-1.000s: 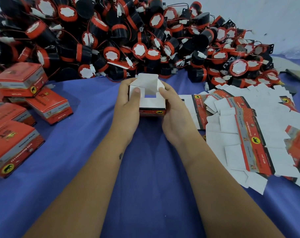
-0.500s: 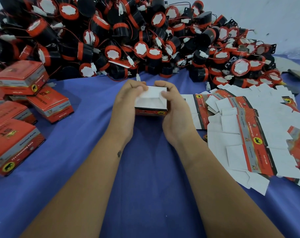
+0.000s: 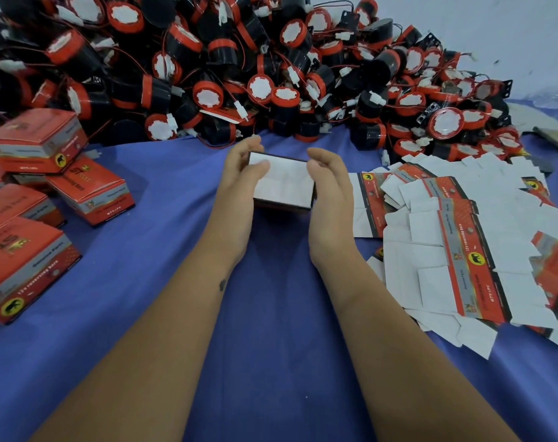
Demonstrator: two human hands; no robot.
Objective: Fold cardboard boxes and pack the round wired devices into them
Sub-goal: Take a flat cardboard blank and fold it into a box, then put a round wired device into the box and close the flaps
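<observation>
Left hand grasps the blurred white-faced box; right hand, fingers relaxed, hides its edge.

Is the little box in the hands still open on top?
No, the box shows a flat white face, its flaps folded down, between the left hand and right hand.

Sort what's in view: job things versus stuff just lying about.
Job: box held between left hand and right hand; device pile; flat blanks; folded boxes.
Lying about: grey sheet at far right; blue cloth underneath.
</observation>
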